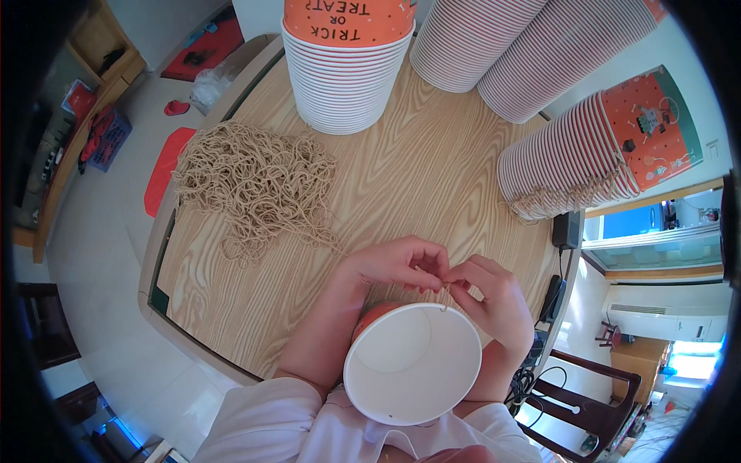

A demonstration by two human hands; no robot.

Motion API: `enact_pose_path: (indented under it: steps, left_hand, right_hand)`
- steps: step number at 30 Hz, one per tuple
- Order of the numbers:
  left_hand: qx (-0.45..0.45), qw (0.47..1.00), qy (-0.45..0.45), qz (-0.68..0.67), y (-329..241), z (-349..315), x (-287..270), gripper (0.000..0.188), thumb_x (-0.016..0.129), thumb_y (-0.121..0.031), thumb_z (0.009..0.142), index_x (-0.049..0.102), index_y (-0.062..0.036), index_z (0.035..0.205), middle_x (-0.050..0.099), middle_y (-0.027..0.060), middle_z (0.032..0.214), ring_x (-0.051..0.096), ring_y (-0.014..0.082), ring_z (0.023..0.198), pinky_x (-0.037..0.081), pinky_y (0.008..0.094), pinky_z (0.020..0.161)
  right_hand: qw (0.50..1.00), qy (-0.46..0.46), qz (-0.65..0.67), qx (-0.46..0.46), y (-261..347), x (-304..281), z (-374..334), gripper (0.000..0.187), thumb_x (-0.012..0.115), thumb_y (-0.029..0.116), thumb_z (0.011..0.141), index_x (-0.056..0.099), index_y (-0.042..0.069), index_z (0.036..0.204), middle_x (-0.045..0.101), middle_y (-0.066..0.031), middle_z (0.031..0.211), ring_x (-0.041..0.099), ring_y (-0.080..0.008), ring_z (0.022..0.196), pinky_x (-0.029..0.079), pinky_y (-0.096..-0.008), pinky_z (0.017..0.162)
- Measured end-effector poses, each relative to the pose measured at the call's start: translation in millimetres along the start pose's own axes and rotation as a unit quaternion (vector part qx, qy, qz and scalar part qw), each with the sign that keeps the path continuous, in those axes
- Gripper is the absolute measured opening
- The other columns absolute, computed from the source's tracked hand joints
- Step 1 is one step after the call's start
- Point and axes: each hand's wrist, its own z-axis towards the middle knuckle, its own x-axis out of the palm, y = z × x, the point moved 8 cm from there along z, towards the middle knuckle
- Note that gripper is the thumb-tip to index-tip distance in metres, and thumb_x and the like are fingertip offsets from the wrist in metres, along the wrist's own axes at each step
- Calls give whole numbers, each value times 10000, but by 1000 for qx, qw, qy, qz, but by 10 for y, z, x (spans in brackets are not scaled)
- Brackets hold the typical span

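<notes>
A paper bucket [417,363], white inside and orange outside, leans against my body with its mouth facing up at me. Just beyond its far rim my left hand [403,263] and my right hand [494,297] meet, both with fingertips pinched together. Between them is a short piece of thin tan string [444,299], which runs down to the bucket's rim. How the string is fixed there is too small to tell. On the table to the left lies a loose heap of tan strings [255,181], apart from my hands.
A tall stack of white-rimmed buckets [343,89] stands at the far side of the wood-grain table [401,185]. More stacks [478,38] rise behind. One stack [567,154] lies on its side at the right, with strings along its rims. Black adapters [566,230] and cables sit by the right edge.
</notes>
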Motion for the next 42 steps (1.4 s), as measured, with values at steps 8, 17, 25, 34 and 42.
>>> enact_pose_path:
  steps: [8, 17, 25, 34, 42]
  left_hand:
    - [3, 1000, -12, -6, -36, -5, -4, 150, 695, -149, 888, 609, -62, 974, 622, -34, 776, 543, 25, 643, 412, 191, 546]
    - [8, 1000, -7, -15, -36, -19, -12, 130, 693, -131, 886, 609, -60, 955, 621, -29, 781, 537, 25, 637, 406, 189, 539]
    - [-3, 999, -8, 48, -28, -69, -74, 141, 714, -107, 872, 650, -37, 978, 647, -26, 835, 575, 35, 768, 469, 202, 705]
    - [-46, 998, -4, 53, -34, -38, -38, 165, 710, -59, 855, 656, -24, 1008, 655, 5, 934, 593, 71, 893, 482, 239, 812]
    - [-36, 998, -11, 52, 16, -19, -58, 130, 718, -79, 847, 677, -18, 955, 654, -6, 865, 588, 58, 833, 476, 234, 758]
  right_hand:
    - [1000, 2, 0, 3, 0, -5, -1, 179, 705, -2, 756, 658, 40, 924, 614, -124, 814, 618, -332, 772, 499, -390, 675]
    - [1000, 5, -2, 7, 11, -22, -1, 164, 704, 11, 763, 659, 39, 919, 616, -123, 811, 617, -332, 773, 499, -388, 682]
    - [1000, -8, 8, 15, -14, -25, -9, 161, 700, 6, 761, 651, 42, 910, 615, -117, 801, 621, -313, 753, 498, -381, 675]
    - [1000, 5, 11, 21, -45, 62, 42, 218, 713, -4, 743, 650, 60, 943, 625, -105, 801, 630, -300, 746, 500, -386, 659]
    - [1000, 10, 5, 10, -53, 83, 51, 192, 718, 11, 750, 648, 41, 926, 627, -120, 817, 630, -318, 769, 503, -396, 667]
